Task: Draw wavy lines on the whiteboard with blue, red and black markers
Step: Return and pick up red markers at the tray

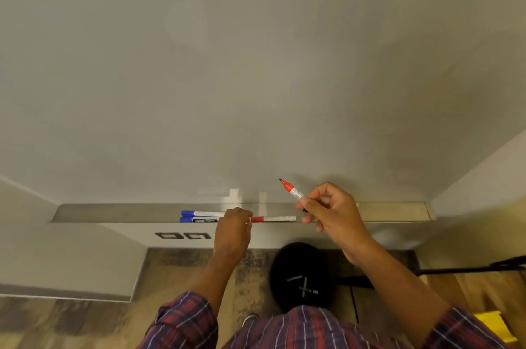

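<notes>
Uncapped red marker (293, 191) was pinched in right hand (333, 212), tip up, near the whiteboard (256, 63). Left hand (233, 224) curled over red end of a second marker (277, 218) on the tray (113, 213), beside two blue markers (199, 216); its grip was hidden, can't tell.

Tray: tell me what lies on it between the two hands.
Head view: a white marker with a red end lies along the tray between the left hand and the right hand, which holds the uncapped red marker.
</notes>
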`<state>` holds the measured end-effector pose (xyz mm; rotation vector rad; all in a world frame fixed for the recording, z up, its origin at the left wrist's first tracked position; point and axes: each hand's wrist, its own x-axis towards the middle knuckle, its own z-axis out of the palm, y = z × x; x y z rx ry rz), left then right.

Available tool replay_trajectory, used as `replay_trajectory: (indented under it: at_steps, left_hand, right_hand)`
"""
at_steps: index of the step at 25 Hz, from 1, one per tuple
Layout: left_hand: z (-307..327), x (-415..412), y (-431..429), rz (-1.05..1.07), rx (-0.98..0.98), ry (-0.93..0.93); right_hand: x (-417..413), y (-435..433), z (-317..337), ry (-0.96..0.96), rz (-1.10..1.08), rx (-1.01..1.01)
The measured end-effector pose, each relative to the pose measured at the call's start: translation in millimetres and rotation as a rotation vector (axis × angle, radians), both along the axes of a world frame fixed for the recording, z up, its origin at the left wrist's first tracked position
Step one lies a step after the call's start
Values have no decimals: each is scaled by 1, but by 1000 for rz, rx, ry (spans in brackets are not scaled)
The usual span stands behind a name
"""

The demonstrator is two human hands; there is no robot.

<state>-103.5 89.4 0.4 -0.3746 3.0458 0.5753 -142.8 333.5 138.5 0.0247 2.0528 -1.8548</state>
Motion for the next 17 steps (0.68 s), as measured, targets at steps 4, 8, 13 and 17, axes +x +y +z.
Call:
replay_trajectory:
  at_steps: [4, 8, 13, 17]
  left_hand:
    - [-26, -3, -8, -15, -84, -84]
    - [-42, -13, -17, -5, -87, -102]
    - [-49, -25, -20, -12, -94, -150]
    - [-53, -26, -22, -12, -63, -177]
  right_hand:
    - [3, 4, -6, -1, 65, 26]
    - [4, 4, -11, 15, 96, 67]
    - [3, 2, -14, 17, 120, 89]
    - [3, -2, -19, 7, 124, 87]
